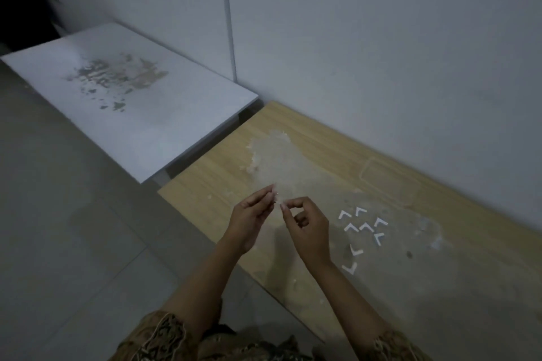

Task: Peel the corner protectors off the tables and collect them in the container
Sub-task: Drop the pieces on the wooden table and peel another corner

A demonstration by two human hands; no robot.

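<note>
Grey walls meet at a corner behind two tables, and the floor is pale tile. Farthest left stands a white tabletop [132, 102] with a patch of flaked, brownish residue, and no protector shows on the corners in view. Right of it is the wooden tabletop [293, 138], smeared with a dull film of old adhesive. Over its near edge the left hand [249, 223] and right hand [308, 228] meet, the left fingers [268, 193] nearly straight and drawn together, the right fingers [289, 205] curled with thumb and forefinger tips pinched. Between the tips sits something small and pale; whether it is a protector or a scrap of glue is too blurred to tell. Right of the hands a loose cluster of white protectors [363, 226] lies on the wood, with two more set nearer the person. A faint clear rectangle beyond them, nearer the wall, could be the container, though that is uncertain. My reading is that peeling is well along and the piece in hand is being picked clean; next it should join the pile, then all must be gathered.
</note>
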